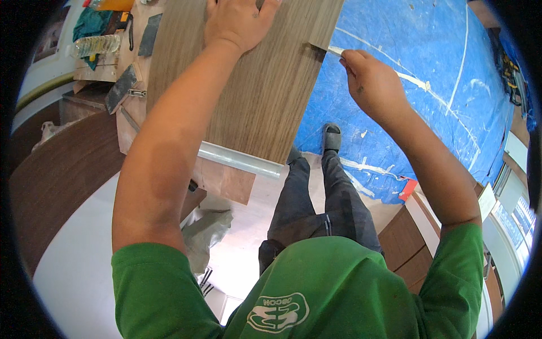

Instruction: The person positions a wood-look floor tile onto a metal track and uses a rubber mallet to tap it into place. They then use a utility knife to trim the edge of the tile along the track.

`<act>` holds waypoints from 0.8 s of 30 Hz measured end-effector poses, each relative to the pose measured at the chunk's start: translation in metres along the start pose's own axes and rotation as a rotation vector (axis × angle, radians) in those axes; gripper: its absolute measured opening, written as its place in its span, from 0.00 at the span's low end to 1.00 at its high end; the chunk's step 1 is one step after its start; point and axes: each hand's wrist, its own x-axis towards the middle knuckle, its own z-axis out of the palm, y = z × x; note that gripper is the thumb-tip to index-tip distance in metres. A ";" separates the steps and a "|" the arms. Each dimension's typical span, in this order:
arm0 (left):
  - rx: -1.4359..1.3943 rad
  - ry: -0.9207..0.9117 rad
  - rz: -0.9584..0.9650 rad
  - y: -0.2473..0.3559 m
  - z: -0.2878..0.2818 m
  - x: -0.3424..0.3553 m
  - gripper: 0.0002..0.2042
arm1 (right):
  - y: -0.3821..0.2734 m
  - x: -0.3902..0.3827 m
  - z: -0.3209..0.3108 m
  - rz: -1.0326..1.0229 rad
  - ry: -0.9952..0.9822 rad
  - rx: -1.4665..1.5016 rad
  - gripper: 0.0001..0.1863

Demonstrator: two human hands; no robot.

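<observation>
— Where was the left hand (pixel 240 22)?

— Flat on top of the wood-grain board (pixel 254 85), palm down, fingers pressed onto its far end, holding it against the desk (pixel 226 181).

— And the board itself?

— It lay lengthwise away from the person, its near end overhanging a pale metal bar (pixel 240 160) at the edge of the desk, with its right edge out over the blue tarp (pixel 440 85) on the floor.

— What about the right hand (pixel 372 85)?

— Closed, fingers curled together, pinching a thin pale strip (pixel 333 50) that ran to a small notch in the board's right edge.

— Anything else nearby?

— Dark flat tools (pixel 121 87) and a clear plastic bottle (pixel 96 45) lay on the desk to the left, well apart from both hands.
</observation>
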 end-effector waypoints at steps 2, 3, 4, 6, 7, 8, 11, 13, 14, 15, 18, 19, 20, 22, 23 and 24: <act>-0.007 0.000 0.003 0.001 0.001 0.001 0.32 | -0.001 -0.007 0.009 -0.029 -0.042 -0.046 0.10; -0.011 0.000 0.004 0.002 0.002 0.001 0.32 | -0.011 -0.022 0.014 -0.053 -0.107 -0.009 0.11; -0.009 -0.001 -0.001 0.002 0.003 0.001 0.32 | -0.026 -0.040 0.015 -0.081 -0.172 0.029 0.12; -0.003 -0.002 -0.010 0.002 0.004 0.001 0.32 | -0.043 -0.060 0.013 -0.142 -0.321 0.064 0.13; -0.001 0.001 -0.001 0.002 0.004 0.002 0.32 | -0.047 -0.066 0.011 -0.171 -0.404 0.058 0.13; 0.001 0.004 0.008 0.003 0.005 0.002 0.32 | -0.048 -0.068 0.010 -0.199 -0.487 0.052 0.13; 0.010 0.011 0.014 -0.001 0.003 0.000 0.32 | -0.029 -0.047 0.017 -0.153 -0.159 0.039 0.12; 0.007 0.010 0.007 -0.001 0.001 0.000 0.32 | -0.005 -0.008 0.011 0.016 0.004 -0.009 0.15; 0.002 0.004 0.005 0.001 0.000 0.001 0.32 | -0.001 -0.007 0.012 0.014 -0.008 -0.018 0.14; -0.002 -0.002 0.002 0.003 0.000 0.002 0.32 | 0.002 -0.008 0.012 0.012 -0.020 -0.026 0.13; 0.007 -0.004 -0.012 0.003 0.000 0.000 0.32 | -0.028 -0.050 0.024 -0.118 -0.107 0.043 0.11; 0.004 -0.008 -0.007 0.004 0.002 0.000 0.32 | -0.041 -0.069 0.028 -0.140 -0.152 0.113 0.10; 0.003 -0.009 -0.005 0.003 0.001 0.000 0.32 | -0.050 -0.083 0.029 -0.168 -0.195 0.183 0.09; -0.009 -0.020 -0.013 0.005 -0.001 -0.001 0.32 | -0.055 -0.100 0.024 -0.161 -0.263 0.307 0.08; -0.019 -0.031 -0.023 0.006 -0.003 -0.002 0.32 | -0.054 -0.106 0.022 -0.156 -0.295 0.370 0.08; -0.030 -0.042 -0.032 0.009 -0.004 -0.002 0.32 | -0.051 -0.115 0.023 -0.104 -0.265 0.422 0.07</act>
